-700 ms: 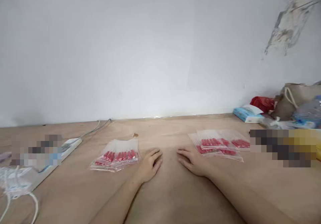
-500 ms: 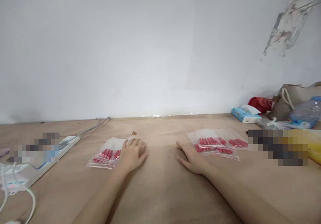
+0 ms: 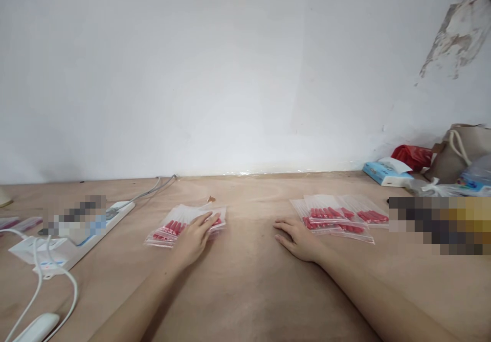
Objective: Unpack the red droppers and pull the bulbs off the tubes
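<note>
Small clear zip bags [image 3: 173, 214] with short red stick-like pieces inside lie in an overlapping pile left of the middle. My left hand [image 3: 195, 237] rests over the right part of that pile, fingers stretched out and partly covering the bags. To the right, a second pile of zip bags [image 3: 326, 204] holds the same kind of red pieces [image 3: 372, 216]. Beside its left edge my right hand [image 3: 297, 240] lies on the brown tabletop [image 3: 245, 286], fingers extended and nothing in them.
A white power strip [image 3: 82, 245] with white cables [image 3: 72, 286] lies on the left. At the back right are a blue tissue pack [image 3: 387, 172], a red plastic bag [image 3: 412, 157] and a grey-brown bag [image 3: 448, 153]. A white wall [image 3: 238, 76] rises behind.
My left hand has straightened its fingers and turned flatter over the left bags, with more of a bag showing on its right. My right hand's fingers are closer together. The view has shifted slightly.
</note>
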Demonstrator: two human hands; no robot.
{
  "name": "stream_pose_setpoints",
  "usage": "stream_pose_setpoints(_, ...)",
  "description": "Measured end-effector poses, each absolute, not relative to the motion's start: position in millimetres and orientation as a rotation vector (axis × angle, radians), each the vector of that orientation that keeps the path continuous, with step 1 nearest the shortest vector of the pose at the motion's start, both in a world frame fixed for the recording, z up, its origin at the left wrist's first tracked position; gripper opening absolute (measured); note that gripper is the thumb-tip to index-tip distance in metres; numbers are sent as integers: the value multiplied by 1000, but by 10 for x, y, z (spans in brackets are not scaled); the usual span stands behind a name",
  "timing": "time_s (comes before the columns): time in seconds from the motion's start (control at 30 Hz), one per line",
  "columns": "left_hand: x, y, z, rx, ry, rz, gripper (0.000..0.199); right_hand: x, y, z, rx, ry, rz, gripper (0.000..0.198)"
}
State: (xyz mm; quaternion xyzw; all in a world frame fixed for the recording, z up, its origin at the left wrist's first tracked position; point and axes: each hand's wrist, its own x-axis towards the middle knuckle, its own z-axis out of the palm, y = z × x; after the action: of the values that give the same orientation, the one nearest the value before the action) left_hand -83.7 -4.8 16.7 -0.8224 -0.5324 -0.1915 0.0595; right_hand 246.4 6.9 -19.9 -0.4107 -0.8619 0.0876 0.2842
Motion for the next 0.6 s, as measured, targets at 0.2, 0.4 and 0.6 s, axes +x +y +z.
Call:
stream_pose_setpoints(0.2,-17,81,17,-2698,-1394,-902,37,2457,78,-221,-1109,-2258,241,40)
stream_pose_setpoints(0.4,298,55,-46,-2857,-1296,-1144,49,2482,42,-218,-1088,-2184,116,58)
stream_pose_setpoints(0.6,260,28,-64,-2909,-1288,-1147,19,2314,29,-156,-958,-2298,-192,24)
